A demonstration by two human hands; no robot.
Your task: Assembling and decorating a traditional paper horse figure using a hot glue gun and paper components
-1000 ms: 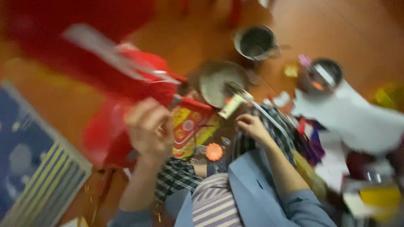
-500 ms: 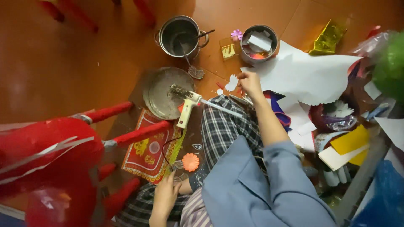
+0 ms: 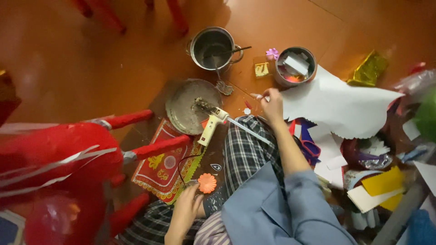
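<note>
My right hand (image 3: 272,106) reaches out over the orange floor beside a large white paper sheet (image 3: 336,106). Its fingertips pinch a small white and pink scrap (image 3: 258,96). My left hand (image 3: 185,209) lies low on my checked trouser leg, fingers spread, with the tips by an orange paper flower (image 3: 207,183). A white glue gun (image 3: 210,127) rests with its nozzle on a round metal lid (image 3: 181,106), between the two hands. A red and gold patterned card (image 3: 159,170) lies under the gun's cord.
A big red paper-covered frame with red legs (image 3: 59,159) fills the left. An empty steel pot with a spoon (image 3: 211,45) and a tin of paper scraps (image 3: 295,66) stand ahead. Coloured paper, a gold wrapper (image 3: 370,68) and bags pile up at the right.
My left hand has let go of the red frame and dropped to my lap by the orange flower. My right hand has stretched forward to the white sheet.
</note>
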